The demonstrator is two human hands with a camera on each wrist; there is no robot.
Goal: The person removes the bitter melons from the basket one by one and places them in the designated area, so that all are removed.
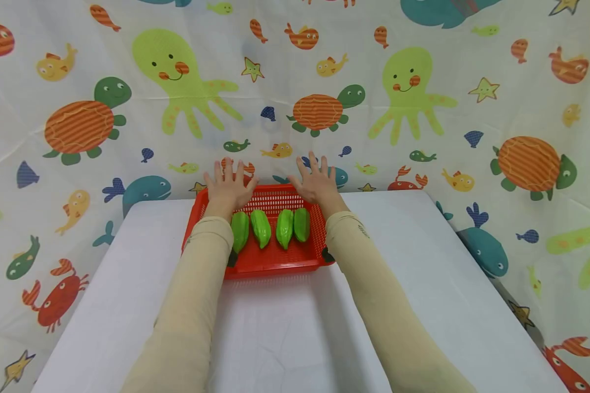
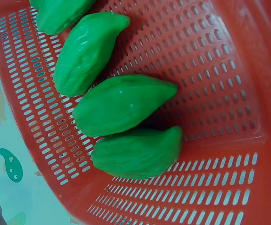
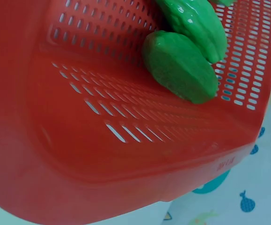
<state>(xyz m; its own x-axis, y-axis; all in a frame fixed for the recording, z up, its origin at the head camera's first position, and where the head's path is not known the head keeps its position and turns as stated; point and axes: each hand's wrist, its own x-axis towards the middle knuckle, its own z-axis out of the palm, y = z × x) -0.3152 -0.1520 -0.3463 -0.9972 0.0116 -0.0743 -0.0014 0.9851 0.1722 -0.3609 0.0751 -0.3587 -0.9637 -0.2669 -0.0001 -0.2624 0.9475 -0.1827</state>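
Note:
A red plastic basket (image 1: 270, 269) with slotted walls stands on the white table. Several glossy green, ridged vegetables (image 1: 261, 228), tapered at one end, lie inside it side by side; their exact kind is unclear. Over the basket's left side, my left hand (image 1: 227, 188) has its fingers spread and holds nothing. My right hand (image 1: 318, 183) is spread likewise over the right side, also holding nothing. Whether either hand touches the rim cannot be told. The left wrist view shows the green vegetables (image 2: 126, 103) close up; in the right wrist view, one vegetable (image 3: 179, 68) lies near the basket wall (image 3: 98, 161).
The white tabletop (image 1: 398, 262) extends to both sides of the basket and in front of it. Behind and beside the table hangs a white cloth (image 1: 275, 60) printed with sea animals. Both forearms, in beige sleeves (image 1: 378, 295), reach across the table.

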